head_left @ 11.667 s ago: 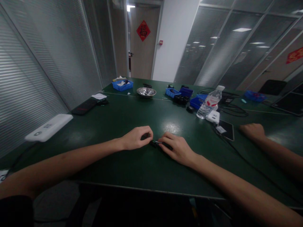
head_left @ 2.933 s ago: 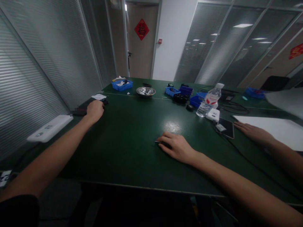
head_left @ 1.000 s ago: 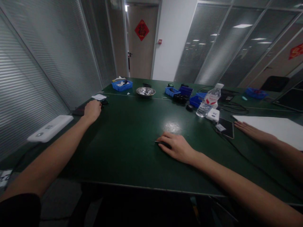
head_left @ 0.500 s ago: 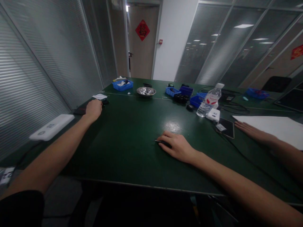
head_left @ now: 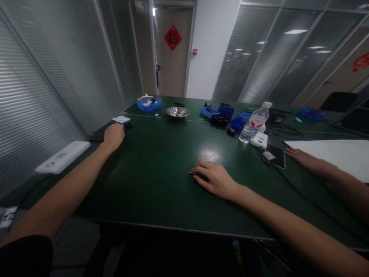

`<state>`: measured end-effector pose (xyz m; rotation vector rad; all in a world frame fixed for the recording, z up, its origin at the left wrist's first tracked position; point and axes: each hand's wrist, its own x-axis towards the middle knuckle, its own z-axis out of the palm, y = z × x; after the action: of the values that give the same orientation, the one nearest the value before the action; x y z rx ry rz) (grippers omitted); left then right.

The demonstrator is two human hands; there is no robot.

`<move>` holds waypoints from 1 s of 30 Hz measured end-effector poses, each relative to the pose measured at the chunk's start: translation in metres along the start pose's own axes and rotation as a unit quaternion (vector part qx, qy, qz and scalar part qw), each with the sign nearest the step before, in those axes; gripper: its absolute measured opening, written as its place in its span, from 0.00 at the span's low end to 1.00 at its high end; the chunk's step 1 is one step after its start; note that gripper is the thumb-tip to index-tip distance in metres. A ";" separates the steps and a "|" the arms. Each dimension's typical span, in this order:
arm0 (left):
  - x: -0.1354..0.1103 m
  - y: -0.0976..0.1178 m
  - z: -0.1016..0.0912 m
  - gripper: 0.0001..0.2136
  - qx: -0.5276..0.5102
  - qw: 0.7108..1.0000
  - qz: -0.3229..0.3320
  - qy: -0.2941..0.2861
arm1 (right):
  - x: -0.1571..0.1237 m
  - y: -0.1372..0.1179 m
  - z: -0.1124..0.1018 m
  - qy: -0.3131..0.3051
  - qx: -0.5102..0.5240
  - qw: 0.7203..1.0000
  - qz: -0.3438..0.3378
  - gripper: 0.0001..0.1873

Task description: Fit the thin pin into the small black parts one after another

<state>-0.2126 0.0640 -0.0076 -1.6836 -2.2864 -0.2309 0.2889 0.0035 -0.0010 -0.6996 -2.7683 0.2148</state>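
Note:
My right hand (head_left: 213, 179) rests on the green table, its fingers curled around a slim dark tool (head_left: 202, 177). A thin metal tip points out of it to the left; whether it is a pen or a small screwdriver I cannot tell. At the far left my left hand (head_left: 113, 135) is closed, with its fingertips turned away from me. A small black object (head_left: 128, 125) shows just past its knuckles, and I cannot make out if the fingers grip it. Behind that hand lies a white slip of paper (head_left: 121, 119).
A metal bowl (head_left: 170, 114) and blue baskets (head_left: 149, 107) stand toward the back. On the right are a water bottle (head_left: 253, 127), a black tablet-like device (head_left: 277, 156), cables and a white sheet (head_left: 334, 152). Another person's hand (head_left: 309, 161) lies by the sheet. A white power bank-like box (head_left: 63, 156) sits left.
The view has shifted very slightly. Both hands keep their places, and nothing has been taken up or let go.

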 end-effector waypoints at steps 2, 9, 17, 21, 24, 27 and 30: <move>-0.001 0.000 -0.001 0.15 -0.002 1.000 0.001 0.003 | 0.000 0.001 0.001 -0.002 0.000 1.000 0.002 0.14; -0.003 0.008 -0.008 0.14 -0.024 0.999 0.032 0.004 | 0.001 0.000 -0.001 -0.005 0.002 1.000 0.005 0.14; -0.018 0.058 -0.022 0.12 -0.110 0.972 0.203 -0.044 | 0.001 0.002 0.000 -0.002 0.002 1.000 0.005 0.14; -0.047 0.102 -0.035 0.11 -0.221 0.913 0.338 -0.063 | 0.001 0.003 0.001 0.000 0.004 1.000 0.003 0.14; -0.077 0.136 -0.047 0.12 -0.292 0.857 0.417 -0.076 | 0.001 0.002 0.001 0.000 0.004 1.000 0.000 0.14; -0.106 0.163 -0.059 0.13 -0.339 0.805 0.480 -0.086 | 0.002 0.001 0.001 0.000 0.000 1.000 0.000 0.14; -0.126 0.178 -0.067 0.15 -0.350 0.767 0.529 -0.101 | 0.002 0.001 0.001 0.003 0.002 1.000 0.003 0.13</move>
<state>0.0005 -0.0155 0.0067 -3.1823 -0.9826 -0.6980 0.2873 0.0052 -0.0020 -0.7059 -2.7609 0.2184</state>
